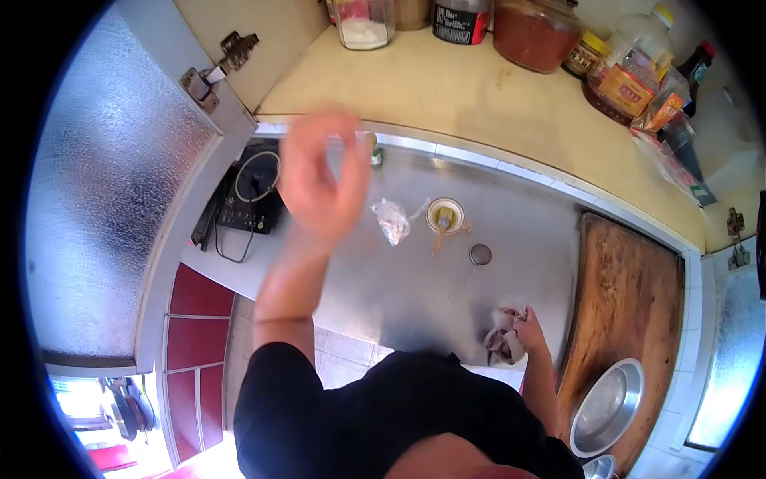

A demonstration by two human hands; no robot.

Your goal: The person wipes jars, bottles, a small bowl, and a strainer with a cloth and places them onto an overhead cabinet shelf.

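Four fingers and a thumb on my left hand (323,180) show blurred and curled, raised above the steel counter (527,223); I cannot tell whether they hold anything. My right hand (528,331) is closed on a cloth (503,337) at the counter's near edge. Most of the cloth lies to the left of those right fingers, its longer axis running roughly toward my body, though the bunching makes that loose. The right hand touches it; the left is well apart, farther forward and across.

The cloth is limp and crumpled, patchy grey and white. Beyond it sits a flat, round, dull lid (480,255). Past that, a pale round cup (429,215) holds something yellowish and a brush (440,236), whose handle slants over the rim toward me. Left of the cup rests a crinkled clear plastic bag (392,221).

To my right lies a worn, brown wooden board (626,279), carrying a shiny metal bowl (634,385). Far left stands a flat black cooker (257,177), and ahead a smooth, cream shelf (447,88) bears jars and bottles.
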